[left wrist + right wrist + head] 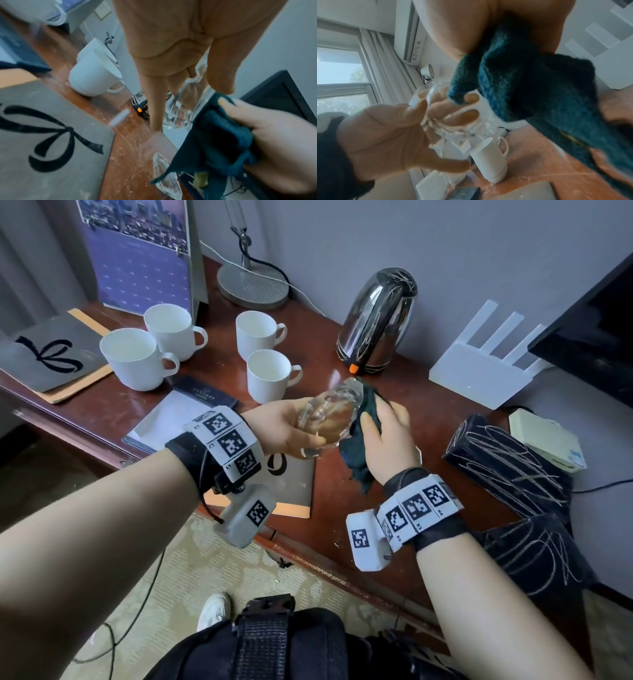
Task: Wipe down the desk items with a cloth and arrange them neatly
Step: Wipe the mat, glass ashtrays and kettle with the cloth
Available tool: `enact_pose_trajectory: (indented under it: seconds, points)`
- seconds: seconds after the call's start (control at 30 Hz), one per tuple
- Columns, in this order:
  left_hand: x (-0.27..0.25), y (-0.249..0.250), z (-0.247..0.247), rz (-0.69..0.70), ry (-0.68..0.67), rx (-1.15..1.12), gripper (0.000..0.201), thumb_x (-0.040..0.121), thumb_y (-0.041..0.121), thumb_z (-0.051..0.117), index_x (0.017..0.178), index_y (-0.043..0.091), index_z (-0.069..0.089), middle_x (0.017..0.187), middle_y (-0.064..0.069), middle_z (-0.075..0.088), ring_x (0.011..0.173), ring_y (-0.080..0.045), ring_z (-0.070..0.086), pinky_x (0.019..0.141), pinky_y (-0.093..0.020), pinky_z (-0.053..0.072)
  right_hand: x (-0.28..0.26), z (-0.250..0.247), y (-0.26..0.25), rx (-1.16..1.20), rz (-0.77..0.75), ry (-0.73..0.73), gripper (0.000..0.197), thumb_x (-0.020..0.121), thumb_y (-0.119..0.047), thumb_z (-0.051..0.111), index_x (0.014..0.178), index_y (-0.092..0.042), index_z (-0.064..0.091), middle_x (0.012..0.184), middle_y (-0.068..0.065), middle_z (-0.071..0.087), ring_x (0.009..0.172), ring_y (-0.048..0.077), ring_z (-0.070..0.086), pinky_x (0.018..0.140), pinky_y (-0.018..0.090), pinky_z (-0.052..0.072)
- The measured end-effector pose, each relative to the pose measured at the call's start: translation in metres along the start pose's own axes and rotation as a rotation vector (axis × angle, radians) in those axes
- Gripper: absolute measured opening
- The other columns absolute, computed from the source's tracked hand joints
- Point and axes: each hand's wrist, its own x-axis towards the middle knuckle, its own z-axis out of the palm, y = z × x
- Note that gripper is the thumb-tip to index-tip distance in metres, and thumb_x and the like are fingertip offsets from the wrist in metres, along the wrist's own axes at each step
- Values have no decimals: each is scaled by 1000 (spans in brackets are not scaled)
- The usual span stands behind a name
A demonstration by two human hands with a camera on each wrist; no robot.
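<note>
My left hand (291,429) grips a clear faceted glass (329,412), held on its side above the red-brown desk (342,491). Its fingers (154,108) wrap the glass (181,108), thumb on the near side. My right hand (387,426) holds a bunched dark teal cloth (356,450) pressed against the glass's right end. In the right wrist view the cloth (530,88) hangs from the palm, touching the glass (450,121) held by the left hand (399,128). From the left wrist the cloth (223,142) sits in the right hand (274,142).
Several white mugs (137,357) stand at the back left, a chrome kettle (376,320) and lamp base (253,282) behind. A white router (479,364), dark box (507,460) and screen (599,320) are at the right. A notepad (174,412) and grey folders (51,354) lie at the left.
</note>
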Motion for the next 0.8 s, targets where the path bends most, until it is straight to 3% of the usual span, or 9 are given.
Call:
enact_pose_trajectory:
  seconds: [0.07, 0.17, 0.27, 0.37, 0.43, 0.5, 0.63, 0.7, 0.8]
  points:
    - [-1, 2, 1, -24, -2, 50, 36, 88, -14, 48, 109, 16, 49, 86, -3, 61, 64, 0, 65, 62, -19, 53, 2, 0, -10, 48, -68, 50, 40, 97, -19, 42, 138, -17, 43, 136, 7, 36, 119, 25, 45, 97, 22, 30]
    - [-3, 0, -3, -41, 33, 72, 37, 87, -8, 53, 115, 17, 49, 94, -8, 63, 79, -15, 65, 72, -35, 56, -2, 2, -25, -182, -225, 41, 44, 95, -18, 44, 139, -25, 42, 142, 8, 30, 127, 28, 32, 101, 34, 34]
    - [-4, -2, -6, -65, 42, 63, 43, 86, -3, 59, 123, 13, 45, 102, -10, 66, 88, -22, 67, 68, -41, 58, -13, 14, -26, -426, -393, -15, 54, 86, -9, 57, 134, -30, 47, 140, 11, 38, 119, 35, 35, 76, 40, 49]
    - [-6, -9, -7, -78, 39, 40, 32, 87, -6, 55, 114, 9, 50, 100, -12, 64, 87, -22, 68, 70, -46, 57, -23, 22, -22, -480, -554, 5, 75, 60, 4, 71, 124, -32, 57, 126, 11, 51, 105, 31, 35, 52, 33, 50]
    - [-7, -12, -9, -85, 39, 31, 31, 86, -13, 50, 98, 16, 55, 85, -3, 65, 68, -12, 67, 69, -45, 57, -26, 24, -21, -488, -653, -6, 78, 56, 7, 68, 121, -35, 59, 126, 7, 42, 105, 29, 34, 58, 38, 51]
    - [-8, -11, -11, -86, 21, 31, 35, 85, -14, 51, 95, 19, 56, 85, 0, 65, 70, -11, 67, 70, -46, 58, -27, 24, -19, -501, -698, -19, 70, 64, 2, 57, 121, -37, 58, 126, 5, 37, 107, 30, 34, 66, 45, 51]
    - [-10, -6, -17, -88, -44, 22, 40, 85, -8, 55, 119, 12, 50, 112, -10, 65, 101, -24, 65, 69, -48, 58, -15, 14, -26, -553, -455, -52, 73, 75, 1, 54, 134, -41, 43, 139, 7, 38, 115, 30, 32, 79, 43, 45]
    - [-11, -4, -19, -88, -87, 22, 45, 87, -9, 53, 124, 14, 46, 116, -8, 65, 104, -21, 64, 66, -46, 58, -11, 7, -24, -542, -259, -146, 69, 86, -3, 45, 140, -44, 31, 146, 2, 26, 123, 29, 26, 90, 38, 39]
    - [-12, -5, -23, -80, -106, 21, 49, 88, -9, 52, 129, 15, 42, 115, -5, 65, 98, -17, 66, 69, -49, 58, -12, 4, -24, -383, -169, -216, 58, 94, -9, 38, 140, -43, 30, 145, 1, 22, 126, 27, 25, 99, 34, 33]
